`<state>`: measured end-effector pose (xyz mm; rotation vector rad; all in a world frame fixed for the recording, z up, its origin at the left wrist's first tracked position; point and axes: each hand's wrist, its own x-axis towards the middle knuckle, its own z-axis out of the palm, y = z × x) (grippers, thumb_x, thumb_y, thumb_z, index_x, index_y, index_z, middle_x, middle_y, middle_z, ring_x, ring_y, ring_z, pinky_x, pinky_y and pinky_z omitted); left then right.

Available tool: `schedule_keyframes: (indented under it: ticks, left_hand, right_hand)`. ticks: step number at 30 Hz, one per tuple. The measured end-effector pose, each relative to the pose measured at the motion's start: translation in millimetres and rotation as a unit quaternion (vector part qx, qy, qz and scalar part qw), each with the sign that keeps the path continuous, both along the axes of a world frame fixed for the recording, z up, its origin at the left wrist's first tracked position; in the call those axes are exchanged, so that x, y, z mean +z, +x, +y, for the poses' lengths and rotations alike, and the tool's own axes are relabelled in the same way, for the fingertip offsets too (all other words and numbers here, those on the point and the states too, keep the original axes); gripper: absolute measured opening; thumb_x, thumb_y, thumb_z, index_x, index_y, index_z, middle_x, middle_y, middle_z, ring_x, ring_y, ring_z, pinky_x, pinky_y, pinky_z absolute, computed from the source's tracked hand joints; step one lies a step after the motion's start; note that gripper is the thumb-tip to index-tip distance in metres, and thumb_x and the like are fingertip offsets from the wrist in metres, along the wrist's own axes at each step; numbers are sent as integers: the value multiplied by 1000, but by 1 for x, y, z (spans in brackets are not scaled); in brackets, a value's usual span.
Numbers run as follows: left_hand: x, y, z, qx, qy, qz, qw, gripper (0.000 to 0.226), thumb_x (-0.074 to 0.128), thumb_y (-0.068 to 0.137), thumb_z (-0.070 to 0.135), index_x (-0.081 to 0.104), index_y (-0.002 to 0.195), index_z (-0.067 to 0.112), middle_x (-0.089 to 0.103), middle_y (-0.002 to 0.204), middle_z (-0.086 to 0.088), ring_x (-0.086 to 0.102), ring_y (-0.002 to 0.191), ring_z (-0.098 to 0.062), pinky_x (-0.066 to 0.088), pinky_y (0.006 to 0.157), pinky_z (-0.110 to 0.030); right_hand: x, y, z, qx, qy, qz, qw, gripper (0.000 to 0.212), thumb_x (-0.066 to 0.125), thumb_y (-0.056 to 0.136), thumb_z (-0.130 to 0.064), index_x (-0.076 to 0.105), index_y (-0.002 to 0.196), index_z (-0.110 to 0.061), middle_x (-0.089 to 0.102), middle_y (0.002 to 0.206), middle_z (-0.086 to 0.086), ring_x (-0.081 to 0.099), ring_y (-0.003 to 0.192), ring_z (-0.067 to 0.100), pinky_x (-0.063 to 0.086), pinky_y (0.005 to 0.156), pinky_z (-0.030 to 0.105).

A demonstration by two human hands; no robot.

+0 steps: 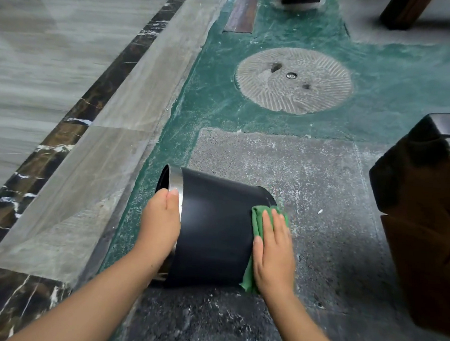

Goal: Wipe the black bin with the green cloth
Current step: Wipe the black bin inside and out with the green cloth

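The black bin (213,229) is lying tipped, long axis left to right, the left hand (161,219) gripping its rim while the right hand (273,248) is pressing the green cloth (257,224) flat-fingered against its base end.

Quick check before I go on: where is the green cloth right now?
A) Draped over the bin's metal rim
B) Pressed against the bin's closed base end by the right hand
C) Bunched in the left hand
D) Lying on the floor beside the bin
B: the right hand lies flat on the green cloth at the base end of the black bin, while the left hand holds the metal rim.
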<state>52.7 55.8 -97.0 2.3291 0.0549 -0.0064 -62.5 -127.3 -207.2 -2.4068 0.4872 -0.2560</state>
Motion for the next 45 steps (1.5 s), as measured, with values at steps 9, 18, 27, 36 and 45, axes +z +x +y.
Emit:
schedule_keyframes:
  ticks: [9,18,27,36,45]
  left_hand:
    - [-1,-6,-6,-57,24,-27,998,40,39,101,26,30,63,16,35,58,0,29,52,-15,22,47,-34]
    - [-4,-27,10,-185,52,-95,977,40,40,100,32,24,64,27,27,51,10,33,47,-9,27,45,-22]
    - [-5,-48,21,-252,43,-116,960,34,34,98,45,26,66,35,31,54,14,40,51,-10,30,47,-21]
    - [2,-72,3,-291,31,-114,949,32,35,98,42,26,69,33,33,56,13,36,50,-12,26,47,-23]
    - [-3,-76,28,-278,85,-131,948,34,31,100,39,37,72,21,29,58,18,33,47,-8,29,44,-27]
  right_hand:
    - [-8,-13,-4,0,26,-19,999,56,34,102,-30,25,155,-13,20,165,6,9,155,22,14,124,46]
    - [25,92,-69,40,71,132,988,41,40,101,-38,60,132,-22,64,135,7,56,126,29,42,102,38]
    - [59,107,-51,71,140,126,980,50,35,101,-52,69,116,-19,69,126,6,60,118,27,37,87,34]
    - [124,128,8,134,147,7,980,50,32,102,-52,64,128,-23,65,133,2,56,125,24,34,91,31]
    - [107,114,4,131,128,44,982,53,31,93,-60,64,125,-32,69,127,-1,60,117,24,43,92,36]
